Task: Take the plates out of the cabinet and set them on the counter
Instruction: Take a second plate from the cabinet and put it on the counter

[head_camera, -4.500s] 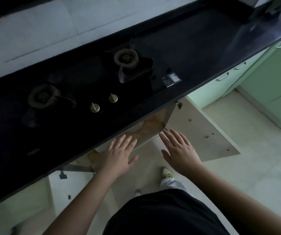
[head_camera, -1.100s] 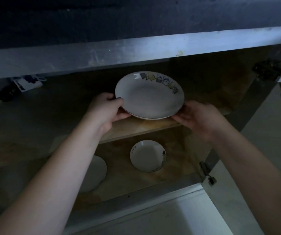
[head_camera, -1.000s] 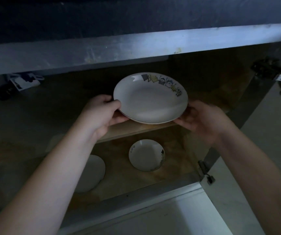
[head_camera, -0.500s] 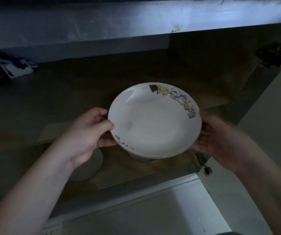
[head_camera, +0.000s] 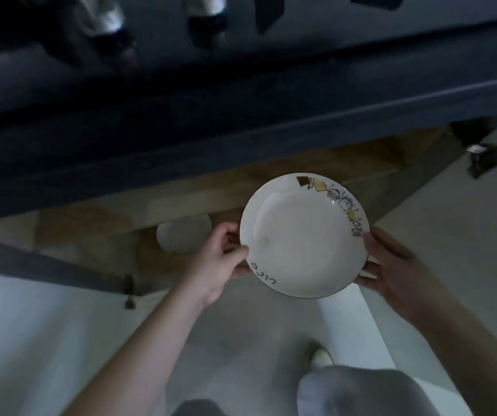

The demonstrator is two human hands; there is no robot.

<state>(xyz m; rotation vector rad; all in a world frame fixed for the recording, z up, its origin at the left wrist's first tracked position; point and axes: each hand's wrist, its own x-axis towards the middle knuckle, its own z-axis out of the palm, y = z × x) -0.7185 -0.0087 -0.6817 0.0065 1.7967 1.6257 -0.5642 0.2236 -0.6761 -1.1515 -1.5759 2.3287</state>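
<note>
A white plate (head_camera: 301, 235) with a cartoon strip along its far right rim and dark lettering near its left rim is held level in front of the open cabinet (head_camera: 181, 193), below the dark counter (head_camera: 241, 94). My left hand (head_camera: 223, 256) grips its left rim, thumb on top. On the opposite side my right hand (head_camera: 391, 262) holds the right rim, fingers underneath. Another white plate (head_camera: 182, 234) lies inside the cabinet on the lower shelf, partly hidden by the shelf edge and my left hand.
The cabinet's right door (head_camera: 451, 223) stands open, with a dark hinge (head_camera: 487, 157) on it. The left door (head_camera: 31, 325) is open too. Stove knobs (head_camera: 109, 16) show blurred on the counter. My legs and a shoe (head_camera: 319, 355) are on the pale floor below.
Both hands lifted the plate off the upper shelf and drew it out of the cabinet toward me. The view has risen, so the counter top now shows above.
</note>
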